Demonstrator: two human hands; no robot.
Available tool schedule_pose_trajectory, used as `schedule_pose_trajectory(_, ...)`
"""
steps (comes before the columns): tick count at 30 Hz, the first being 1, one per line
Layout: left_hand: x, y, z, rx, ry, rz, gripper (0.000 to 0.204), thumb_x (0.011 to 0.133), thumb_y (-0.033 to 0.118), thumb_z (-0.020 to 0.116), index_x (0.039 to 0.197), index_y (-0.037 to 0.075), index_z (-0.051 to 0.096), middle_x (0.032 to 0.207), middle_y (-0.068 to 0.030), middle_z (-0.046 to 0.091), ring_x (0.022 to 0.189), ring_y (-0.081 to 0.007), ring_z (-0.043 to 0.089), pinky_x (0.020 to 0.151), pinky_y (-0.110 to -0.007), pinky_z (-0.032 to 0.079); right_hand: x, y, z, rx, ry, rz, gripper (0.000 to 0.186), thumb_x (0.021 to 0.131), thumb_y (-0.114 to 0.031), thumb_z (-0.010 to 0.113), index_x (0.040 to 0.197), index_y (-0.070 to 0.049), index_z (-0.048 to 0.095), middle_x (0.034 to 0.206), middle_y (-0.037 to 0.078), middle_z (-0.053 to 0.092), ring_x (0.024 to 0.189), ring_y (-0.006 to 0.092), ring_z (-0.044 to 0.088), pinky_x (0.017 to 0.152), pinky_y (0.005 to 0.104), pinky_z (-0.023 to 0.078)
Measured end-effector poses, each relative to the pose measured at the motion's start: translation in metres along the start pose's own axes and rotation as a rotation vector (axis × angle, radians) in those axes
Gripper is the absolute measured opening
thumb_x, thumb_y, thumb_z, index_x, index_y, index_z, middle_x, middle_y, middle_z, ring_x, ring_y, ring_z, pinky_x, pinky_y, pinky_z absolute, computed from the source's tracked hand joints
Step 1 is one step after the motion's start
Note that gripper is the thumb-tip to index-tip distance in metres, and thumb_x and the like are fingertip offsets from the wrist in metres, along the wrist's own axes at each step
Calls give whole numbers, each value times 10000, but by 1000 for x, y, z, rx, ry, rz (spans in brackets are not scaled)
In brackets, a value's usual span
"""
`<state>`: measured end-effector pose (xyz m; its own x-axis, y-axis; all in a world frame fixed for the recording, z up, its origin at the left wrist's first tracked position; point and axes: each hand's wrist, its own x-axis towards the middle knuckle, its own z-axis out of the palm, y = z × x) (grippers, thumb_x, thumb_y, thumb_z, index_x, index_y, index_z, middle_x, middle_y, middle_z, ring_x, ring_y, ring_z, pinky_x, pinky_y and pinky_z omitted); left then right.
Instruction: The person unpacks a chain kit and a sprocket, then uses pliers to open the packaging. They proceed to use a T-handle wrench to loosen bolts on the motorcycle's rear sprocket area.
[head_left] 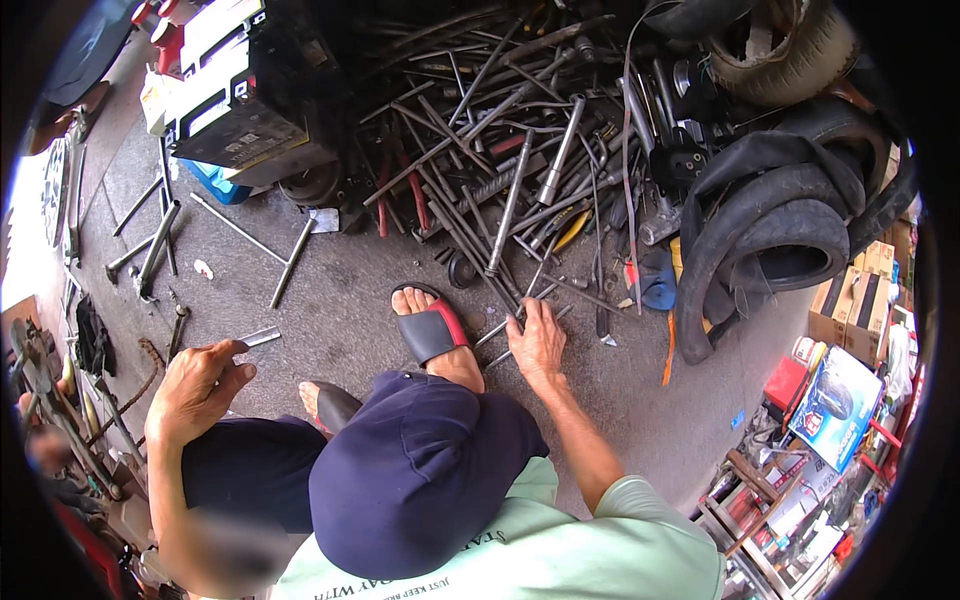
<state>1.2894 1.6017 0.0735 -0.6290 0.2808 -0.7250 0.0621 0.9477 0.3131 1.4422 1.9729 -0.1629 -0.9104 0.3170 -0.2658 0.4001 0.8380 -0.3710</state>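
Note:
My left hand [200, 388] is raised at the left with its fingers curled. A short, shiny silver metal piece [263, 337] sticks out from its fingertips; its exact kind is not clear. My right hand [538, 342] reaches down near the middle, fingers closed on a thin metal rod [492, 334] at the near edge of a big heap of tools. Another rod [502, 358] lies beside it. In the heap are long metal bars, wrenches and a long silver socket handle [511, 203]. Red-handled pliers [415, 190] lie at its left side.
Black rubber tyres [770, 235] are piled at the right. A boxed battery-like block [245, 120] stands at the upper left. A T-shaped metal bar [291, 263] and other bars lie on the floor. My sandalled foot [430, 325] is beside the heap. Boxes [850, 310] stand far right.

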Motion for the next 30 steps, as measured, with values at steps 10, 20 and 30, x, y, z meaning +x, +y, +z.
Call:
schedule_pose_trajectory(10,-5,-2,1,-80,-21,6,276,891,225,616,1024,-16,605,733,-189,615,679,-346,618,610,-396,460,36,0,17,-92,26,-63,279,691,-224,731,825,-22,594,829,151,637,813,346,626,706,474,499)
schedule_pose_trajectory(20,-8,-12,0,-102,-5,-9,284,896,230,616,1040,-15,603,708,-188,605,649,-323,615,601,-388,456,37,5,-40,36,176,-166,274,664,-246,719,849,-45,704,725,121,630,651,319,612,609,418,481)
schedule_pose_trajectory(30,-3,-15,0,-143,23,13,290,886,220,632,1045,-20,600,666,-166,586,589,-288,579,576,-365,438,58,33,-65,165,-2,144,266,687,-278,657,666,-15,625,667,139,592,627,318,585,590,419,434)
